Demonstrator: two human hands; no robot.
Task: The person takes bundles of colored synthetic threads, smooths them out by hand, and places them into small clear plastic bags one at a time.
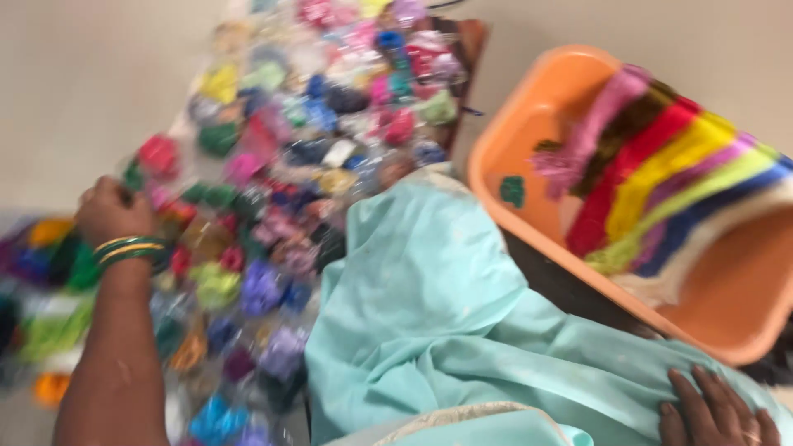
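The picture is blurred by motion. My left hand [111, 211], with green and gold bangles at the wrist, reaches out over a spread of clear packets [289, 173] filled with small bright-coloured pieces; its fingers are curled at the spread's left edge, and whether they grip a packet is unclear. My right hand [714, 409] lies flat, fingers apart, on pale turquoise cloth [438, 314] over my lap at the bottom right.
An orange plastic tub [529, 124] stands at the right, holding skeins of yarn [661, 182] in pink, brown, red, yellow, green, blue and white. More coloured packets [49, 281] lie at the far left. The floor is pale beige.
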